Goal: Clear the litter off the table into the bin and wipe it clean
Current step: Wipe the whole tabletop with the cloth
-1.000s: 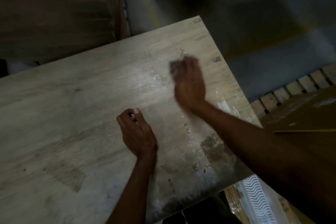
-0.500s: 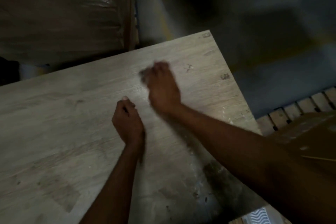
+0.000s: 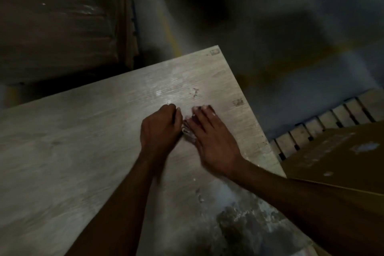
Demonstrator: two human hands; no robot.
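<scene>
On my feed: left hand (image 3: 161,129) curled, contents unclear; right hand (image 3: 212,141) flat, fingers straight, beside pale scraps (image 3: 188,132) on the stained surface (image 3: 62,151); grey floor (image 3: 291,37), cardboard box (image 3: 342,162) beyond.

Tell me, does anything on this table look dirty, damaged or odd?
Yes. A dark blotchy stain with whitish flecks spreads over the table by its near right corner. Small dark scuffs mark the wood farther out. A bit of whitish litter lies between the left hand and the right hand.
</scene>
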